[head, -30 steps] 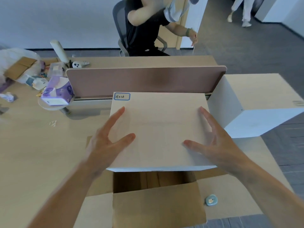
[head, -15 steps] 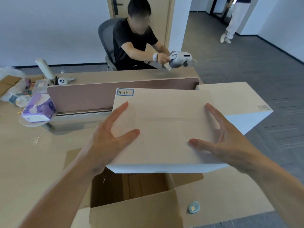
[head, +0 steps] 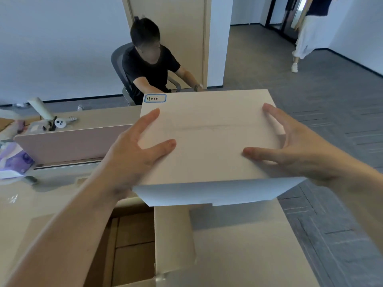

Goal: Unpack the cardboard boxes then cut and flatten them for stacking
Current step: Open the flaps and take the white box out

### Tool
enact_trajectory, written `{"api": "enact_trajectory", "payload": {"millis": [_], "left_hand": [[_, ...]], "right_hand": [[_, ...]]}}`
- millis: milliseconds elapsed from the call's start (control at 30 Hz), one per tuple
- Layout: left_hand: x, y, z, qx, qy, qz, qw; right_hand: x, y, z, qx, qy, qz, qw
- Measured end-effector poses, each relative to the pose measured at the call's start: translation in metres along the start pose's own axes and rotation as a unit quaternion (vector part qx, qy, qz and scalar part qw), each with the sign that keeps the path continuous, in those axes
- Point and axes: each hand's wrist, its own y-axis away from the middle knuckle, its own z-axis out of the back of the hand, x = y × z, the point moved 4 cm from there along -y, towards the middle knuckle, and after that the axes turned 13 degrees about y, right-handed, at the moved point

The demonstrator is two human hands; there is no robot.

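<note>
Two hands: we hold one white box (head: 207,141) between them, raised above the open cardboard box (head: 132,245)
White box: closed, with its pale top face turned toward us; a small blue-framed label (head: 155,98) reading H016 sits at the far left corner; we cannot tell what is inside
Cardboard box: on the desk (head: 41,204) below us and to the left, top open, brown inner panels showing, one flap (head: 172,235) standing upright on its right side
Left hand (head: 132,154): clamped on the white box's left edge, thumb and forefinger spread across the top, other fingers hidden past the edge
Right hand (head: 298,150): clamped on the right edge, thumb lying on top, fingers arched over the far right corner and side
Desk: pale wood, crossed by a pink divider (head: 72,143), with a purple tissue pack (head: 14,162) at the far left
Beyond: a person in a black shirt (head: 149,67) sits behind the divider
</note>
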Motion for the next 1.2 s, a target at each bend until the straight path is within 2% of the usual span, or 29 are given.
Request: {"api": "enact_trajectory", "payload": {"millis": [200, 467, 767, 933, 1033, 1100, 1200], "left_hand": [[-0.007, -0.034, -0.081, -0.015, 0.004, 0.016, 1.000], [0.009, -0.079, -0.147, -0.028, 0.018, 0.051, 0.998], [0.035, -0.115, -0.181, -0.029, 0.017, 0.070, 0.997], [0.040, -0.123, -0.189, -0.034, -0.024, 0.049, 0.998], [0.040, -0.120, -0.186, -0.020, -0.008, 0.046, 0.999], [0.043, -0.110, -0.182, 0.017, -0.035, 0.027, 0.999], [0.049, -0.098, -0.177, 0.070, -0.187, -0.008, 0.980]], "right_hand": [[-0.054, -0.034, 0.063, 0.012, 0.003, -0.005, 1.000], [-0.111, -0.079, 0.096, 0.031, -0.012, -0.028, 0.999], [-0.156, -0.120, 0.102, 0.057, -0.015, -0.052, 0.997], [-0.166, -0.132, 0.101, 0.059, -0.004, -0.044, 0.997], [-0.167, -0.131, 0.105, 0.057, 0.010, -0.024, 0.998], [-0.173, -0.117, 0.109, 0.061, 0.019, -0.001, 0.998], [-0.185, -0.094, 0.105, 0.071, 0.061, 0.026, 0.995]]}}
